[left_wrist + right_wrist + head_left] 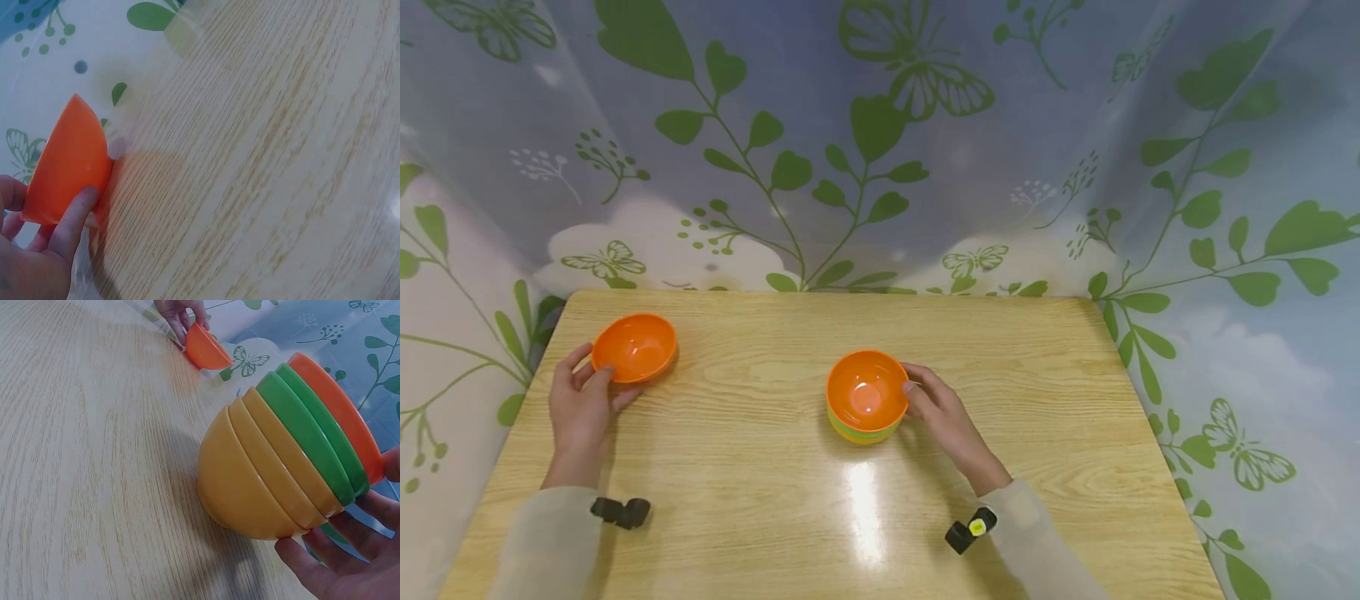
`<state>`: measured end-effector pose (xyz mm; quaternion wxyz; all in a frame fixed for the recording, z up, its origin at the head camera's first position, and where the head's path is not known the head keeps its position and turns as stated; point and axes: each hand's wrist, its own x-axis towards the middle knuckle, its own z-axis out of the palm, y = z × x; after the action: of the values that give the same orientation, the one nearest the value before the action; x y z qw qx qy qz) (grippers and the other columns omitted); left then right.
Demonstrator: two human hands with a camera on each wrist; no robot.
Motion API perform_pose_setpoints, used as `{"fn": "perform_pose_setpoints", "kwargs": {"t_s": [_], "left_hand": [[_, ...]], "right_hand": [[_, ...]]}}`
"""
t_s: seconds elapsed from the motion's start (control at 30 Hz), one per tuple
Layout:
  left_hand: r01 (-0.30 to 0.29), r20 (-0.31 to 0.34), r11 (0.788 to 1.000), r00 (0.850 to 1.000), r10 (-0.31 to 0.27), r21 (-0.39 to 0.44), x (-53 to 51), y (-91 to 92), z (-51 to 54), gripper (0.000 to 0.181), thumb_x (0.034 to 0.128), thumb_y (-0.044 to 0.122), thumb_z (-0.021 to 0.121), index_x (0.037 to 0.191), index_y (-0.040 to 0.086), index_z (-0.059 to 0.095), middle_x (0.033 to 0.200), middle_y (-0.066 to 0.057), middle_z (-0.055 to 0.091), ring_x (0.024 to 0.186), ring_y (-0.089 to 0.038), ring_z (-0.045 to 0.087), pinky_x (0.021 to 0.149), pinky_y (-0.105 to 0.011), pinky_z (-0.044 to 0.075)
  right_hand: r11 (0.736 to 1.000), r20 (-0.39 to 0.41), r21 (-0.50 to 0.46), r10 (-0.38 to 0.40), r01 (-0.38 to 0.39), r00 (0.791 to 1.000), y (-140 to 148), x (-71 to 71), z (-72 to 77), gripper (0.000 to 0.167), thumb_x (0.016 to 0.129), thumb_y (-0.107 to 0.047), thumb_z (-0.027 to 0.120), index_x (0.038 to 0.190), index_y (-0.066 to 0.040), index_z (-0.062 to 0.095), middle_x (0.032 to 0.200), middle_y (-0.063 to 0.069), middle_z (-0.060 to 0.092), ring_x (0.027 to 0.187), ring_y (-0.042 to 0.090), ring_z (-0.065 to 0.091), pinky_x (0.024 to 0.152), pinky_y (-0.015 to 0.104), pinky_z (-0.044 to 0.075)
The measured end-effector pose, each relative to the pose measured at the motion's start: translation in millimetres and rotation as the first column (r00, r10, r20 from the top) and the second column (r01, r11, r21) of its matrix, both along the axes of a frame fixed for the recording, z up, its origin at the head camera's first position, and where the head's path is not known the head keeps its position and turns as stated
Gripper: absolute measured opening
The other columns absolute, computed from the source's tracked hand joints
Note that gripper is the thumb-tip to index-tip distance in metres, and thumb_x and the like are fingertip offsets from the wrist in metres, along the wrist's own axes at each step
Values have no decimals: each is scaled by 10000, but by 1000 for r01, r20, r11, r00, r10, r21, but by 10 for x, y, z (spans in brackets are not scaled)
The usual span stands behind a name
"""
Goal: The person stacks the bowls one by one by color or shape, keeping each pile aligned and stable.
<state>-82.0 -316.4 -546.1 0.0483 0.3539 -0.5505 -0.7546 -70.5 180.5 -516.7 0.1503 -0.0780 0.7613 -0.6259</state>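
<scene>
At the left end of the table, an orange bowl (635,348) is gripped at its near-left rim by my left hand (580,408), thumb on the rim and fingers along the outside. The left wrist view shows the same bowl (69,169) from the side, close to the tabletop. Near the table's middle stands a stack of bowls (867,396). An orange bowl (337,412) tops it, over two green bowls (306,437) and three yellow ones (250,472). My right hand (947,417) holds the stack from the right, its thumb at the top rim and its fingers against the sides.
Both hands work over a light wood-grain table (737,500). A curtain (1000,167) printed with green leaves and butterflies hangs behind the table and along both sides. Each wrist carries a small black device (621,512).
</scene>
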Motion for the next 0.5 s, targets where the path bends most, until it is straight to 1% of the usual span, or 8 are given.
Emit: {"fn": "perform_pose_setpoints", "kwargs": {"t_s": [0.27,0.5], "left_hand": [[12,3,1000,1000,-12,6,2,40,8,621,1122,36,492,1676,294,383,1239,77,457,1050,-114,599,721,-265,697],[65,1,998,998,-65,16,14,106,11,612,1124,49,496,1672,304,402,1264,95,453,1098,-109,592,772,-260,697]], "right_hand": [[1000,-3,3,1,-1,1000,-2,-3,-13,463,1180,-299,497,1586,-78,517,1607,179,555,1371,376,636,1068,315,638],[1000,6,7,-7,7,1000,-2,1,0,452,1179,-304,497,1582,-102,527,1601,155,565,1369,372,635,1056,319,645]]}}
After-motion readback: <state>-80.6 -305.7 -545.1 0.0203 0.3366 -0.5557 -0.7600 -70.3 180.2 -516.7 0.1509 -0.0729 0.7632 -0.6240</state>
